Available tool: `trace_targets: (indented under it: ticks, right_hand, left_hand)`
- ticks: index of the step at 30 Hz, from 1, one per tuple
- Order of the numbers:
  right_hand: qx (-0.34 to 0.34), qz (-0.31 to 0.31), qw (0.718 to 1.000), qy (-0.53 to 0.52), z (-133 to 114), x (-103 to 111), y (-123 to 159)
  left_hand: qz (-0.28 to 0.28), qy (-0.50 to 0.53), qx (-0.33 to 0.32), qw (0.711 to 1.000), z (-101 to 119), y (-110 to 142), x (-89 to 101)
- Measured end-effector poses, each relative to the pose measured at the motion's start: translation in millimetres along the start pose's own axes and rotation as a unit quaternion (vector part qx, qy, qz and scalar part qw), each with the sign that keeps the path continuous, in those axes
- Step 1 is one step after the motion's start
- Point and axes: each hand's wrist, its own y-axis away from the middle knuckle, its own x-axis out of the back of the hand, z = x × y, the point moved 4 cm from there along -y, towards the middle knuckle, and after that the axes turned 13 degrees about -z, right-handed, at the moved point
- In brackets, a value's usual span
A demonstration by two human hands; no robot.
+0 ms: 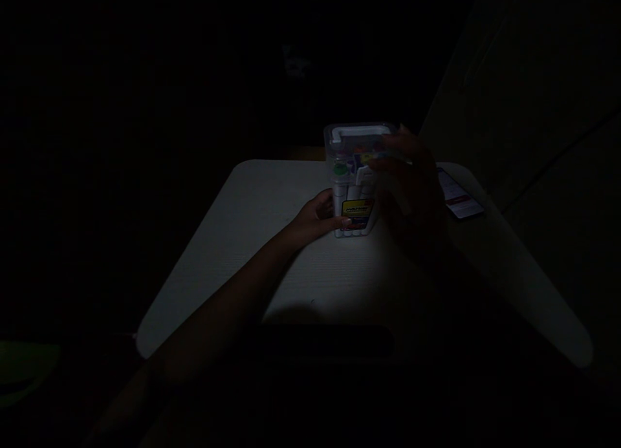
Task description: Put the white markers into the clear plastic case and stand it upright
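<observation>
A clear plastic case of markers (356, 189) stands upright on a small white table (233, 215). White marker barrels show through its wall, with a green cap and other coloured caps above. A yellow and dark label is on its front. My left hand (315, 220) grips the lower left of the case, thumb across the label. At the upper right, the curved fingers of my right hand (412, 183) are on the clear lid (356, 144), near its white latch. Deep shadow hides much of the right hand. The lid has a white handle.
A phone (460, 194) with a lit screen lies at the table's right edge. Along the near edge of the table runs a dark slot (339, 342). A green item (26, 370) is at the lower left. The surroundings are very dark.
</observation>
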Motion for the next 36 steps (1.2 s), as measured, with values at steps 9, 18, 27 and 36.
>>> trace_targets:
  ticks: [9, 18, 27, 36]
  right_hand:
    - [0.005, 0.010, 1.000, 0.023, 0.2, 0.9, -4.3]
    - [-0.027, -0.016, 0.999, 0.022, 0.7, 0.1, -8.6]
    - [-0.004, 0.003, 0.999, 0.040, -5.4, 3.9, -8.7]
    - [-0.023, -0.011, 0.996, 0.086, -9.1, 5.3, -10.3]
  left_hand:
    - [0.018, 0.045, 0.018, 0.999, -1.8, 0.1, 0.9]
    - [0.024, 0.042, 0.024, 0.999, 0.8, 0.8, 0.7]
    - [0.015, 0.042, 0.025, 0.999, -1.9, 0.5, 1.6]
    - [0.020, 0.029, 0.026, 0.999, -1.0, 1.0, 2.3]
